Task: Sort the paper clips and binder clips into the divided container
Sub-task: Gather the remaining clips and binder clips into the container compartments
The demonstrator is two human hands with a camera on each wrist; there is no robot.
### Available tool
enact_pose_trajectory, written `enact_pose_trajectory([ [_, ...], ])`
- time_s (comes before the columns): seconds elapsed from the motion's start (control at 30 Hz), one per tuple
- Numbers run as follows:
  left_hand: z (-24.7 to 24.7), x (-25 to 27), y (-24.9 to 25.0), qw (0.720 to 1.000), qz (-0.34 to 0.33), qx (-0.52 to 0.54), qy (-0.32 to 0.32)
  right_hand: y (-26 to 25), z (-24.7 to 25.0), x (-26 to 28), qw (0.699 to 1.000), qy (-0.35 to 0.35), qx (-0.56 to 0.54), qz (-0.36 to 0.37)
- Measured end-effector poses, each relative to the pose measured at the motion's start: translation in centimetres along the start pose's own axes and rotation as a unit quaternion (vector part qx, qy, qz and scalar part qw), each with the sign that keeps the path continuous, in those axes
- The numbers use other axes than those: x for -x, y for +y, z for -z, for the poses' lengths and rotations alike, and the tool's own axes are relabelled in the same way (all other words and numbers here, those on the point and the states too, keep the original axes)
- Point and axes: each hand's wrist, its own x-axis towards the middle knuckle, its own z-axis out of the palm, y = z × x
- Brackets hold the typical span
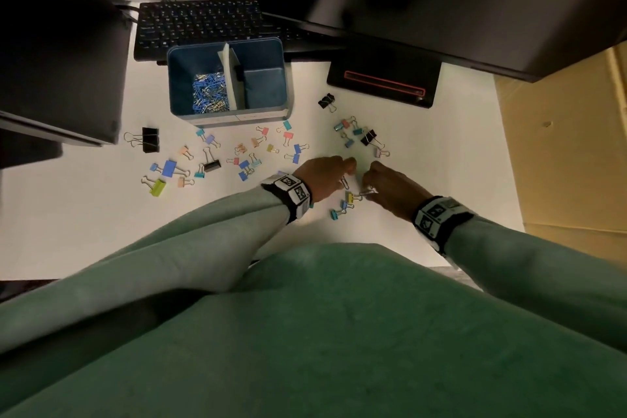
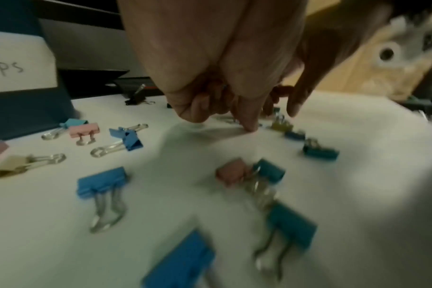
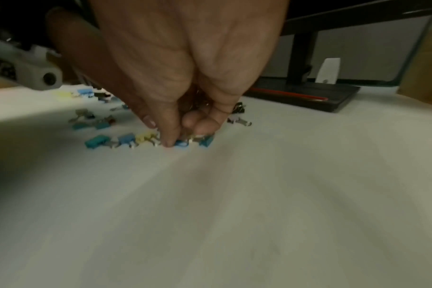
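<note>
Both hands sit low on the worktop (image 1: 84, 214) among scattered binder clips (image 1: 169, 168). The left hand (image 1: 327, 175) has its fingers curled, tips touching the surface beside a paper clip (image 1: 345, 182). The right hand (image 1: 390, 190) pinches small clips; which kind is unclear. The container (image 1: 227, 119) stands well behind, paper clips in its left compartment.

Overhead head view; low wrist close-ups

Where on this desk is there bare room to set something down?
The widest bare patch lies on the white desk near the person, left of the left hand and below the lime binder clip. Another lies right of the right hand, below the monitor base. It is crowded between the blue container and both hands.
</note>
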Motion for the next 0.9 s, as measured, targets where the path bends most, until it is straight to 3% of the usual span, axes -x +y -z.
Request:
enact_pose_trajectory([
  [0.17, -0.4, -0.1, -0.3, 0.994, -0.043, -0.104, -0.016, -1.1, 0.1, -0.8, 0.998, -0.047, 0.040, -0.017],
  [0.43, -1.3, 1.3, -0.7, 0.981, -0.049, -0.188, 0.002, -1.3, 1.5, -1.9, 0.987, 0.012, -0.132, -0.090],
  [0.57, -0.9, 2.4, -1.2, 0.990, -0.017, -0.136, 0.009, -3.3, 3.2, -3.6, 0.970, 0.041, -0.214, -0.108],
  [0.63, 0.7, 3.7, -1.7, 0.998, 0.037, -0.018, 0.056, -5.0, 4.3, -5.1, 0.956, 0.054, -0.270, -0.102],
  [0.73, 5.1, 6.3, -3.6, 0.967, 0.112, 0.150, 0.175, -7.7, 6.1, -8.4, 0.932, 0.082, -0.342, -0.083],
  [0.8, 8.4, 8.0, -6.0, 0.937, 0.139, 0.198, 0.251, -10.1, 7.5, -11.1, 0.922, 0.101, -0.369, -0.056],
  [0.9, 12.9, 10.0, -10.3, 0.907, 0.195, 0.180, 0.326, -14.4, 9.4, -16.0, 0.911, 0.126, -0.392, -0.024],
])
